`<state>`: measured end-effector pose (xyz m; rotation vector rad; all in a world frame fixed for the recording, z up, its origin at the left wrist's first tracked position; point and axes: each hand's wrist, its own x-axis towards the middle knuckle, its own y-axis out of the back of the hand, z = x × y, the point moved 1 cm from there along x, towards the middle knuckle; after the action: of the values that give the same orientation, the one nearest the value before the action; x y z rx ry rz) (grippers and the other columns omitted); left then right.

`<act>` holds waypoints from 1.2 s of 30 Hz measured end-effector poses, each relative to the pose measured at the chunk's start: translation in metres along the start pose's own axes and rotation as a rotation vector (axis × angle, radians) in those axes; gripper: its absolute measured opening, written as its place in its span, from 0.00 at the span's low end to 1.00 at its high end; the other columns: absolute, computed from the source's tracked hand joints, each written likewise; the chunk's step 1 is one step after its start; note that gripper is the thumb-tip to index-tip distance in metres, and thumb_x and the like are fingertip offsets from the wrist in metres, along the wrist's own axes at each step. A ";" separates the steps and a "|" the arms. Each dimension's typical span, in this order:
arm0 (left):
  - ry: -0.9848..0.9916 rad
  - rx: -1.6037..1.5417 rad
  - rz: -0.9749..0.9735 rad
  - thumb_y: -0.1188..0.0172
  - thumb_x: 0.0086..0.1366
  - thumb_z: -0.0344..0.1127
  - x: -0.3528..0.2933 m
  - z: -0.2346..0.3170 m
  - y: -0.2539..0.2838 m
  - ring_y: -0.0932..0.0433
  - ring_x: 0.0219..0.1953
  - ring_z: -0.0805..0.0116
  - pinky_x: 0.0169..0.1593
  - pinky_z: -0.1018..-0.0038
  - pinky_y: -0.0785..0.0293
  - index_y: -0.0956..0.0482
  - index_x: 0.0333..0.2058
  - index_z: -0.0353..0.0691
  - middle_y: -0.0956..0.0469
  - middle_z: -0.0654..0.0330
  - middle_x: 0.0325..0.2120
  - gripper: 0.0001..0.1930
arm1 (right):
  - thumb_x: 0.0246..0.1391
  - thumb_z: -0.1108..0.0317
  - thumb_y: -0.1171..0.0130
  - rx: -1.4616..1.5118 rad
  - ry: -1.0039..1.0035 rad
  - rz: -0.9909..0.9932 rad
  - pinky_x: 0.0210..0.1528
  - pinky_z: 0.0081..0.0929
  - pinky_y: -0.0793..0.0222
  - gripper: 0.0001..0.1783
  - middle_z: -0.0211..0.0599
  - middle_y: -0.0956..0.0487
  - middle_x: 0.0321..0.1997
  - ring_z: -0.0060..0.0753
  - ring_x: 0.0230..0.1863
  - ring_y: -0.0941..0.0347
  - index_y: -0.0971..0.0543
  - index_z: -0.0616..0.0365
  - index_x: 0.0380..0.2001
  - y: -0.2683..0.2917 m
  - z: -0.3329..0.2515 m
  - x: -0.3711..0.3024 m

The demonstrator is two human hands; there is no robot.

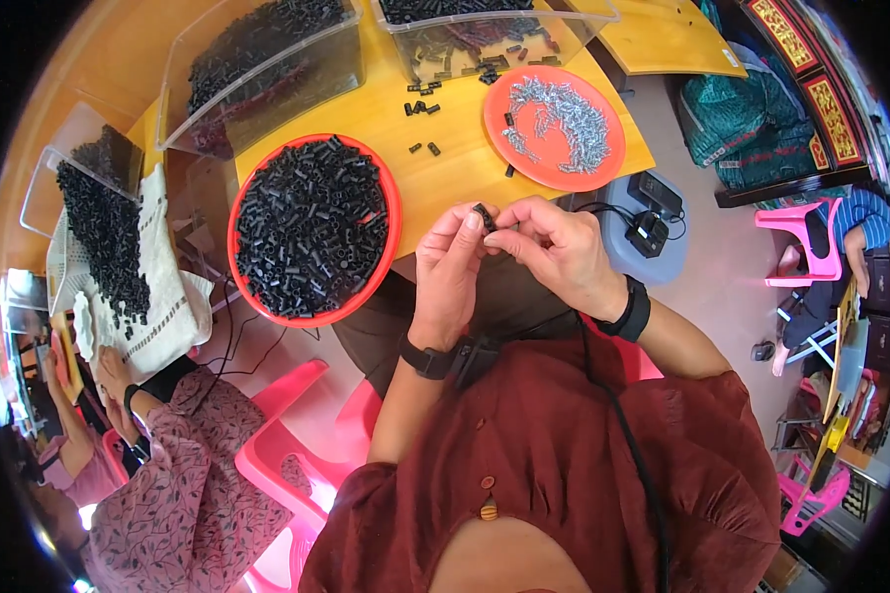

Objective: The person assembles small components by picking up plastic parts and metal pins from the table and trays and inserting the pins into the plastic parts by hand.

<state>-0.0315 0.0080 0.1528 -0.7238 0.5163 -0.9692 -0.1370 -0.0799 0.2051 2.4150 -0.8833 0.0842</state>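
A small black plastic part (485, 217) is pinched upright between the thumb and fingers of my left hand (447, 259), just past the table's near edge. My right hand (562, 249) closes on the lower end of the same part, thumb and forefinger pressed together. Whether a metal piece also sits in those fingertips is hidden. To the left lies a red round tray (396, 229), heaped with short black tubular parts (311, 227). Beyond my right hand, a red plate (499, 143) carries many small silvery metal pieces (578, 133).
Clear plastic bins (297, 49) of black parts stand along the far side of the yellow table (445, 193), with loose black parts (422, 107) nearby. At left a co-worker's hands (114, 376) are beside a cloth with piled parts. A pink chair (292, 425) stands at my left.
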 end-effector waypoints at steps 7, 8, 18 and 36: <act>0.024 -0.043 -0.032 0.51 0.68 0.34 0.000 -0.003 0.003 0.29 0.33 0.79 0.38 0.81 0.32 0.25 0.41 0.35 0.24 0.65 0.34 0.10 | 0.47 0.69 0.37 -0.205 0.264 -0.056 0.24 0.27 0.30 0.18 0.38 0.23 0.22 0.36 0.23 0.23 0.27 0.57 0.43 0.008 0.000 0.008; 0.027 -0.042 -0.039 0.51 0.68 0.34 0.000 -0.003 0.003 0.29 0.33 0.79 0.38 0.81 0.32 0.25 0.41 0.35 0.24 0.65 0.34 0.10 | 0.47 0.69 0.37 -0.205 0.264 -0.056 0.24 0.27 0.30 0.18 0.38 0.23 0.22 0.36 0.23 0.23 0.27 0.57 0.43 0.009 0.000 0.009; 0.083 -0.070 -0.093 0.52 0.69 0.36 0.000 -0.003 0.003 0.29 0.31 0.79 0.38 0.81 0.32 0.25 0.40 0.35 0.23 0.64 0.34 0.11 | 0.46 0.65 0.37 -0.302 0.364 -0.128 0.26 0.30 0.29 0.19 0.37 0.22 0.26 0.39 0.25 0.23 0.28 0.59 0.41 0.016 -0.002 0.016; 0.164 0.215 -0.028 0.48 0.66 0.36 0.004 0.003 0.008 0.29 0.24 0.82 0.30 0.86 0.35 0.23 0.33 0.39 0.24 0.68 0.25 0.09 | 0.44 0.64 0.36 -0.412 0.387 -0.141 0.24 0.32 0.32 0.19 0.36 0.22 0.23 0.41 0.24 0.24 0.29 0.57 0.38 0.017 0.004 0.018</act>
<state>-0.0233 0.0081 0.1481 -0.4619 0.5359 -1.0979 -0.1342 -0.1026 0.2145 1.9760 -0.4946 0.2771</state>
